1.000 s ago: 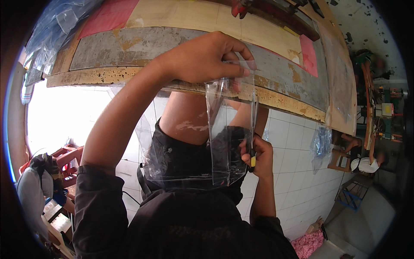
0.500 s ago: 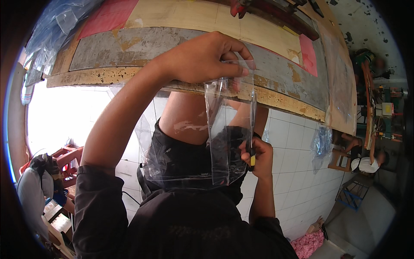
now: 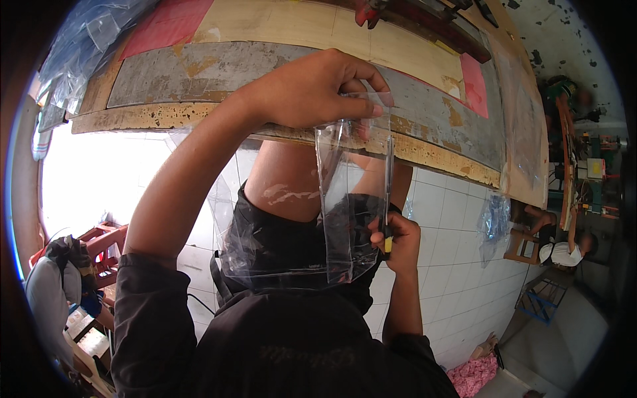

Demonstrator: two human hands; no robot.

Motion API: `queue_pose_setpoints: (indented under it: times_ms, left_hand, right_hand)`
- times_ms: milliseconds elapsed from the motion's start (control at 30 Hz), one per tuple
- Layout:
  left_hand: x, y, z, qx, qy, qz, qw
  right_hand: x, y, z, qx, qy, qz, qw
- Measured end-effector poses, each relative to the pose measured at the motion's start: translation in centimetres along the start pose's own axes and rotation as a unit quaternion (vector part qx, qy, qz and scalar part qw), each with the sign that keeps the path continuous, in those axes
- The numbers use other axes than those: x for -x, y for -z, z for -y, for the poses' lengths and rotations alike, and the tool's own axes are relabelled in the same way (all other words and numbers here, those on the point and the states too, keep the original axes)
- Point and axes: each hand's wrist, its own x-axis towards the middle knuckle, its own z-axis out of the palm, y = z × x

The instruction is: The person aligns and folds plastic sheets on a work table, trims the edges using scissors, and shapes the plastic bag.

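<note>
My left hand [image 3: 332, 93] is raised over the bench edge, thumb and fingers pinching the upper end of a clear plastic bag [image 3: 338, 232]. The bag hangs from it in front of my lap, creased lengthwise and spread out toward the lower left. Lower down at the right, my right hand [image 3: 401, 242] is closed on what look like scissors with a black and yellow handle [image 3: 388, 244]. Their slim blades [image 3: 389, 166] point up along the bag's right edge. The fingers partly hide the handle.
Across the far side runs a worn bench [image 3: 179, 86] with a grey top and wooden front edge. A red clamp-like part [image 3: 368, 12] sits on it. Clear plastic sheets [image 3: 86, 40] are piled far left. A red stool [image 3: 106, 249] stands left; other people are at the right.
The right hand and the scissors have shifted very slightly, and the blades look nearer together along the bag's edge. My left hand stays in place with the bag.
</note>
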Motion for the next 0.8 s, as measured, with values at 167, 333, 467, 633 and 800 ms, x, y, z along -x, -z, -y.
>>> queue_pose_setpoints:
  times_ms: [167,333,467,633,800]
  left_hand:
    - [0.0,0.0,0.0,-0.001,-0.013,-0.004,1.0]
    - [0.0,-0.1,0.2,0.008,-0.019,-0.006,1.0]
    - [0.1,0.0,-0.1,0.005,-0.021,-0.006,1.0]
    - [0.1,-0.2,0.0,0.018,-0.016,-0.007,1.0]
    - [0.1,-0.1,-0.1,0.022,-0.006,0.0,1.0]
  right_hand:
    - [0.0,-0.1,-0.3,-0.031,-0.016,-0.004,0.999]
    - [0.2,-0.2,0.0,-0.036,-0.028,-0.025,0.999]
    - [0.1,-0.1,0.8,0.072,0.011,-0.043,0.996]
    - [0.4,0.9,-0.6,-0.068,-0.004,-0.075,0.995]
    - [0.3,1.0,-0.3,-0.151,0.02,-0.052,0.987]
